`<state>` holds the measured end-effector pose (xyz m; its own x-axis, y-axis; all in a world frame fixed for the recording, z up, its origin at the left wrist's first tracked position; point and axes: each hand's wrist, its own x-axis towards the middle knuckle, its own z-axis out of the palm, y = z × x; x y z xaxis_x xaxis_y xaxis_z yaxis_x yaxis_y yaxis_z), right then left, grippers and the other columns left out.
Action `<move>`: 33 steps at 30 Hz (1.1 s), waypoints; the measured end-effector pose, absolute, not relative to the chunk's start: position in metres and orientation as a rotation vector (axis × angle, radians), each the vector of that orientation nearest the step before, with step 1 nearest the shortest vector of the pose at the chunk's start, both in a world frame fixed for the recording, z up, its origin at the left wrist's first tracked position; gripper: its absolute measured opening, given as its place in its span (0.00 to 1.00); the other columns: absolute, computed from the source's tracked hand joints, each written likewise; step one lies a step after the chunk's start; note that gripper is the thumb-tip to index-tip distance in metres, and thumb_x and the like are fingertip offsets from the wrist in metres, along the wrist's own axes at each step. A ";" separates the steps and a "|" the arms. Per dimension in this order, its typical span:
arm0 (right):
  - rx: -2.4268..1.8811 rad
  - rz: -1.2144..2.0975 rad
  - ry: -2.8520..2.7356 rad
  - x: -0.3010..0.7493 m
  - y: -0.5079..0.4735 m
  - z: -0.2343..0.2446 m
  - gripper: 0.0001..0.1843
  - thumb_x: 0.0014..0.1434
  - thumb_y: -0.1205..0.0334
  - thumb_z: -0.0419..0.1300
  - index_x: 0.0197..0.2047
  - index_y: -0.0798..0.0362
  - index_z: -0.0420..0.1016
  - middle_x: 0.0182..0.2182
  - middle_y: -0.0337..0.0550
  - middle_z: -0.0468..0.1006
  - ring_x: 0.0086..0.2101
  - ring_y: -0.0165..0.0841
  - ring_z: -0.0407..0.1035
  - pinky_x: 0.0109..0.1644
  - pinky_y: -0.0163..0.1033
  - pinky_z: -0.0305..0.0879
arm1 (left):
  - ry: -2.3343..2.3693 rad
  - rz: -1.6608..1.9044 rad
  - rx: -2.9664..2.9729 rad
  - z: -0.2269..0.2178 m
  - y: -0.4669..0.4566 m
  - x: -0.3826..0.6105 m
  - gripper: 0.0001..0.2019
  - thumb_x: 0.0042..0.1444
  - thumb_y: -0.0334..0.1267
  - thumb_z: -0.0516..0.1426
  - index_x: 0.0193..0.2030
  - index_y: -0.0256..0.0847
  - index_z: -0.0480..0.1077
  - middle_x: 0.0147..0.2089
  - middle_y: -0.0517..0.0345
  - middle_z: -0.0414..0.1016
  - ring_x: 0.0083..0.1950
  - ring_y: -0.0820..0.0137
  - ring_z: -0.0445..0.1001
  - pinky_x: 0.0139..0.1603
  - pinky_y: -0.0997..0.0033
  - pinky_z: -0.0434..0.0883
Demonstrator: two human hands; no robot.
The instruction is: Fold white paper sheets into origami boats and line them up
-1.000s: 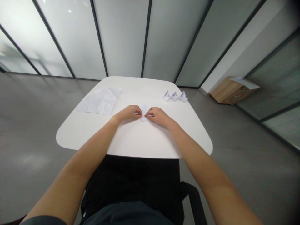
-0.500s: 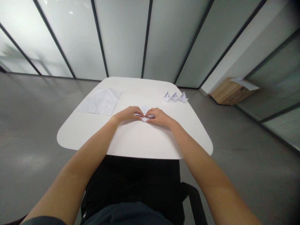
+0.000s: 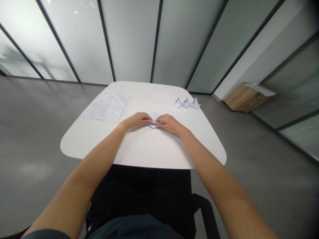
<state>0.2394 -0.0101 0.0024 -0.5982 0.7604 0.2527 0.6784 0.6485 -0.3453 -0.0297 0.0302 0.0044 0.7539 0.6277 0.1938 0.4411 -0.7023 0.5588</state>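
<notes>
A small piece of folded white paper (image 3: 154,117) lies at the middle of the table, partly covered by my fingers. My left hand (image 3: 138,119) grips its left side, thumb and fingers pinched together. On the other side, my right hand (image 3: 168,122) holds the right edge, with a folded layer showing between thumb and fingers. A pointed corner of the paper shows below the hands, toward me, and another part stands out beyond them. The exact folds under the fingers are hidden.
Three folded white paper boats (image 3: 185,103) stand in a row at the table's right. Creased white sheets (image 3: 107,108) lie at the left. Beyond the white table (image 3: 154,152) are frosted glass panels, and a wooden cabinet (image 3: 245,98) stands at the right.
My left thumb and fingers have shifted slightly, and more of the paper's middle and near corner shows. Both hands stay on the paper.
</notes>
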 end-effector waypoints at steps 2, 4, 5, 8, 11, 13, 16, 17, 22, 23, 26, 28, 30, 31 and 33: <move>-1.163 0.305 -2.460 0.240 -0.012 0.003 0.14 0.70 0.51 0.65 0.49 0.48 0.89 0.48 0.45 0.88 0.51 0.41 0.79 0.60 0.43 0.67 | 0.817 0.515 2.432 0.006 0.029 -0.030 0.19 0.70 0.53 0.56 0.51 0.45 0.84 0.51 0.53 0.85 0.52 0.64 0.81 0.54 0.68 0.72; -1.197 0.303 -2.431 0.240 -0.013 0.003 0.16 0.73 0.51 0.60 0.47 0.48 0.89 0.45 0.43 0.88 0.48 0.40 0.79 0.56 0.40 0.67 | 0.829 0.507 2.414 0.007 0.028 -0.031 0.19 0.69 0.54 0.58 0.51 0.45 0.84 0.51 0.52 0.85 0.50 0.63 0.81 0.52 0.68 0.73; -1.211 0.297 -2.424 0.240 -0.013 0.003 0.18 0.74 0.51 0.58 0.46 0.48 0.89 0.44 0.43 0.88 0.47 0.40 0.79 0.54 0.40 0.67 | 0.835 0.503 2.414 0.007 0.028 -0.031 0.18 0.66 0.54 0.61 0.51 0.44 0.84 0.51 0.52 0.85 0.49 0.63 0.81 0.51 0.67 0.73; -1.230 0.256 -2.415 0.239 -0.013 0.002 0.20 0.76 0.52 0.55 0.44 0.49 0.87 0.40 0.44 0.88 0.43 0.39 0.77 0.50 0.39 0.65 | 0.854 0.507 2.431 0.006 0.029 -0.032 0.19 0.58 0.50 0.67 0.53 0.43 0.83 0.50 0.52 0.85 0.48 0.62 0.81 0.51 0.66 0.74; -1.262 0.208 -2.387 0.236 -0.013 0.003 0.21 0.77 0.53 0.53 0.40 0.51 0.84 0.36 0.45 0.85 0.39 0.38 0.75 0.47 0.39 0.62 | 0.865 0.567 2.425 0.005 0.028 -0.030 0.15 0.63 0.44 0.62 0.52 0.43 0.83 0.48 0.53 0.85 0.46 0.64 0.81 0.51 0.66 0.74; -1.290 0.213 -2.346 0.234 -0.015 0.004 0.22 0.77 0.53 0.52 0.38 0.51 0.82 0.34 0.45 0.84 0.36 0.37 0.73 0.44 0.39 0.61 | 0.870 0.629 2.427 0.005 0.027 -0.027 0.14 0.66 0.43 0.58 0.50 0.43 0.83 0.47 0.54 0.86 0.45 0.65 0.81 0.50 0.66 0.75; -1.246 0.256 -2.291 0.232 -0.018 0.007 0.20 0.75 0.50 0.55 0.40 0.52 0.82 0.36 0.45 0.85 0.37 0.37 0.73 0.44 0.39 0.61 | 0.891 0.720 2.440 0.006 0.026 -0.024 0.15 0.68 0.45 0.57 0.49 0.42 0.83 0.46 0.54 0.86 0.44 0.65 0.81 0.49 0.66 0.75; -1.215 0.272 -2.272 0.232 -0.019 0.008 0.19 0.74 0.49 0.57 0.42 0.52 0.82 0.38 0.45 0.85 0.38 0.37 0.73 0.44 0.39 0.62 | 0.897 0.748 2.441 0.007 0.025 -0.023 0.15 0.68 0.45 0.57 0.49 0.42 0.83 0.46 0.54 0.86 0.44 0.65 0.81 0.49 0.67 0.75; -1.147 0.356 -2.101 0.234 -0.020 0.008 0.19 0.71 0.47 0.59 0.42 0.53 0.84 0.35 0.42 0.84 0.34 0.36 0.73 0.43 0.39 0.65 | 0.872 0.920 2.456 0.014 0.019 -0.020 0.15 0.69 0.45 0.57 0.52 0.42 0.83 0.48 0.53 0.86 0.44 0.65 0.81 0.46 0.69 0.75; -1.149 0.364 -2.063 0.234 -0.020 0.008 0.20 0.70 0.46 0.59 0.42 0.52 0.84 0.34 0.41 0.84 0.33 0.36 0.73 0.42 0.39 0.66 | 0.863 0.967 2.452 0.016 0.018 -0.019 0.15 0.70 0.45 0.57 0.52 0.42 0.83 0.48 0.52 0.86 0.44 0.66 0.82 0.46 0.69 0.75; -1.130 0.404 -1.954 0.234 -0.020 0.009 0.21 0.69 0.43 0.61 0.47 0.52 0.85 0.36 0.42 0.86 0.35 0.37 0.75 0.42 0.40 0.69 | 0.830 1.091 2.431 0.022 0.012 -0.016 0.16 0.71 0.47 0.57 0.53 0.42 0.83 0.49 0.51 0.86 0.45 0.66 0.82 0.45 0.70 0.76; -1.094 0.464 -1.882 0.233 -0.020 0.011 0.23 0.68 0.42 0.62 0.51 0.51 0.85 0.41 0.44 0.87 0.39 0.39 0.78 0.46 0.41 0.72 | 0.818 1.146 2.417 0.024 0.010 -0.015 0.17 0.72 0.48 0.57 0.54 0.42 0.83 0.49 0.50 0.87 0.45 0.66 0.82 0.46 0.70 0.76; -1.078 0.536 -1.811 0.232 -0.021 0.012 0.25 0.67 0.40 0.63 0.53 0.50 0.85 0.44 0.45 0.87 0.42 0.41 0.79 0.49 0.43 0.74 | 0.826 1.179 2.386 0.026 0.008 -0.014 0.19 0.72 0.49 0.57 0.57 0.41 0.82 0.49 0.50 0.87 0.45 0.66 0.83 0.47 0.69 0.77; -1.082 0.566 -1.777 0.231 -0.021 0.013 0.26 0.66 0.39 0.63 0.53 0.51 0.85 0.45 0.45 0.87 0.43 0.42 0.79 0.50 0.43 0.74 | 0.836 1.191 2.366 0.027 0.007 -0.014 0.20 0.72 0.50 0.58 0.60 0.41 0.81 0.49 0.50 0.87 0.45 0.66 0.83 0.48 0.69 0.78; -1.101 0.607 -1.714 0.229 -0.022 0.014 0.27 0.65 0.37 0.64 0.52 0.51 0.85 0.45 0.45 0.87 0.44 0.42 0.80 0.51 0.44 0.75 | 0.855 1.210 2.332 0.029 0.005 -0.015 0.23 0.69 0.51 0.62 0.64 0.42 0.79 0.50 0.50 0.86 0.46 0.65 0.83 0.51 0.67 0.79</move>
<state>0.2292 -0.0217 0.0139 -0.1172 0.8802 0.4599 0.3949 0.4662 -0.7916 -0.0147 0.0053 0.0287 0.4453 0.6661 0.5984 0.3422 -0.7442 0.5737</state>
